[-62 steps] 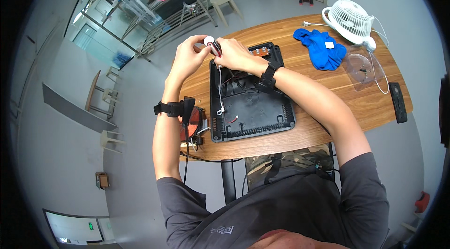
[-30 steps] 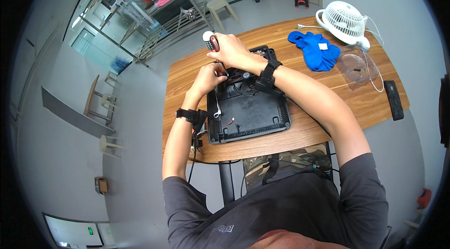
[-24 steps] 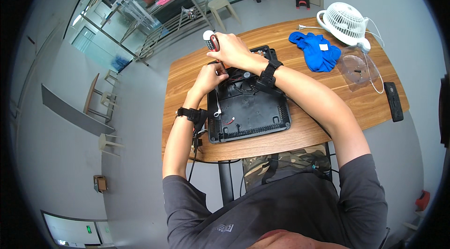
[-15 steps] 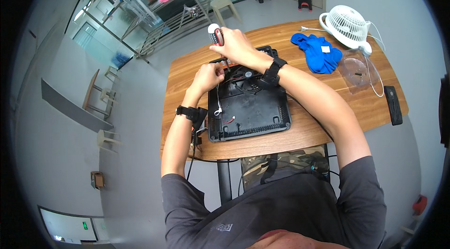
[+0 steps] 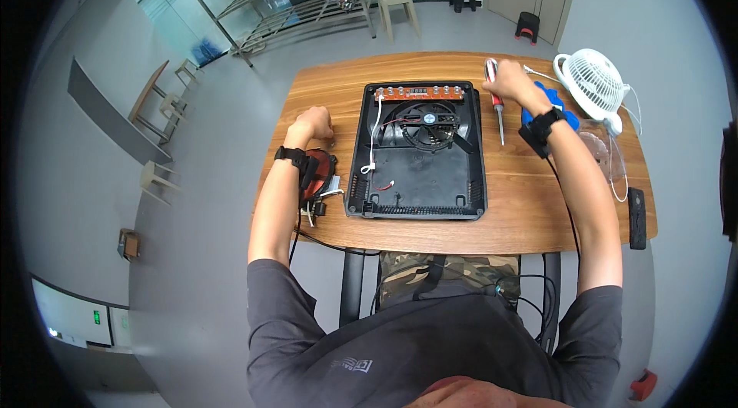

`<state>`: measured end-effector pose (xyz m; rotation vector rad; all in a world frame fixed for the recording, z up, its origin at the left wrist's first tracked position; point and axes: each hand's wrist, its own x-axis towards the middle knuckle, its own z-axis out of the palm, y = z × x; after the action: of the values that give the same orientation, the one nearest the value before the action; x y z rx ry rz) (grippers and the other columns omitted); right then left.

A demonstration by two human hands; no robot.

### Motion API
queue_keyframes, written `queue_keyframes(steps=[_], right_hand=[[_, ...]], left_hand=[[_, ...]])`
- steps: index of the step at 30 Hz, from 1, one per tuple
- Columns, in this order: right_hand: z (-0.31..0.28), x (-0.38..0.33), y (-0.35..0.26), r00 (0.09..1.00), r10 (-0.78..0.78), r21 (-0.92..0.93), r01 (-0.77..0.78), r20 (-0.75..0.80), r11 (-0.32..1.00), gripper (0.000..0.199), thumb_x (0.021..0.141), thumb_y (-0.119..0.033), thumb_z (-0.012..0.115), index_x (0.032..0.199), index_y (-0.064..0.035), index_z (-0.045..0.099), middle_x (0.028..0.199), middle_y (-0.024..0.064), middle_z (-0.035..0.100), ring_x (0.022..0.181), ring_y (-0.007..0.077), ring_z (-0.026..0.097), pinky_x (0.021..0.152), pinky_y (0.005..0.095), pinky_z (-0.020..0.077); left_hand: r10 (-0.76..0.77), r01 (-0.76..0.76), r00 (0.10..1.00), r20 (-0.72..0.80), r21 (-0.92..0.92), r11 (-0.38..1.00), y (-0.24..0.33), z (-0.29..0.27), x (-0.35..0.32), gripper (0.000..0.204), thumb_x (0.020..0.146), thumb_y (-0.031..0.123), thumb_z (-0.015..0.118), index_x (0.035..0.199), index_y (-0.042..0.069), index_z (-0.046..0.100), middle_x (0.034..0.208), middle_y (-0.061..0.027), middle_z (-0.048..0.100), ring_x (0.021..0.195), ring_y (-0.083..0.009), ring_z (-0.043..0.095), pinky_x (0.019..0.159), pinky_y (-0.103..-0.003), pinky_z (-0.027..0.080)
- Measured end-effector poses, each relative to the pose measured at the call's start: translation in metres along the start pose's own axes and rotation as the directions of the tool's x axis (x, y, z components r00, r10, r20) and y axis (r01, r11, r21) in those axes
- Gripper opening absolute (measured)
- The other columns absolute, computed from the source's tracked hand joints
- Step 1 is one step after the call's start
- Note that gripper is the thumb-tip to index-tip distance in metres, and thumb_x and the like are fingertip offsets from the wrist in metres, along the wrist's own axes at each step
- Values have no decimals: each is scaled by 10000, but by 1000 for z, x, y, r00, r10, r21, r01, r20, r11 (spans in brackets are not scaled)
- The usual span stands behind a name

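A wooden table point(image 5: 430, 237) spans the scene. At its middle lies an open black casing point(image 5: 423, 181), inside facing up. A white fan point(image 5: 593, 84) stands at the table's far right. A round black cooling fan point(image 5: 430, 121) sits in the casing's far half. Blue cloth point(image 5: 552, 94) lies beside the white fan. A coppery coil point(image 5: 320, 170) rests left of the casing. The left hand point(image 5: 314, 125), just beyond the coil, is curled; whether it holds anything cannot be told. The right hand point(image 5: 510, 81), right of the casing, grips a red-handled screwdriver point(image 5: 498, 103), tip pointing nearward.
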<state>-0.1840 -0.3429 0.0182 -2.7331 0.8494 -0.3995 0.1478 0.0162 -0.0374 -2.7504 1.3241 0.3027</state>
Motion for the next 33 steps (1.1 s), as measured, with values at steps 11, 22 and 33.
queue_keyframes(steps=[11,22,33], right_hand=[[49,-39,24,962,135,-38,-129,239,991,337,810,-273,796,901,43,717,905,267,720,858,388,723,751,428,586],[70,-45,32,971,114,-62,-103,209,993,349,769,-277,775,917,34,720,954,275,718,939,412,709,843,457,571],[82,-42,35,973,119,-25,-116,198,993,469,793,-332,799,998,71,676,1036,295,705,999,436,688,871,475,557]], left_hand=[[-135,117,964,230,90,989,9,2,2,339,712,185,838,999,18,772,1041,-188,749,981,-342,724,817,-408,585],[-64,68,972,225,-8,998,-11,19,13,317,725,249,827,973,56,786,954,-160,761,931,-323,727,828,-412,576],[10,-11,1000,15,51,999,9,-8,0,250,783,250,787,976,92,781,1000,-156,755,964,-329,716,849,-427,566]])
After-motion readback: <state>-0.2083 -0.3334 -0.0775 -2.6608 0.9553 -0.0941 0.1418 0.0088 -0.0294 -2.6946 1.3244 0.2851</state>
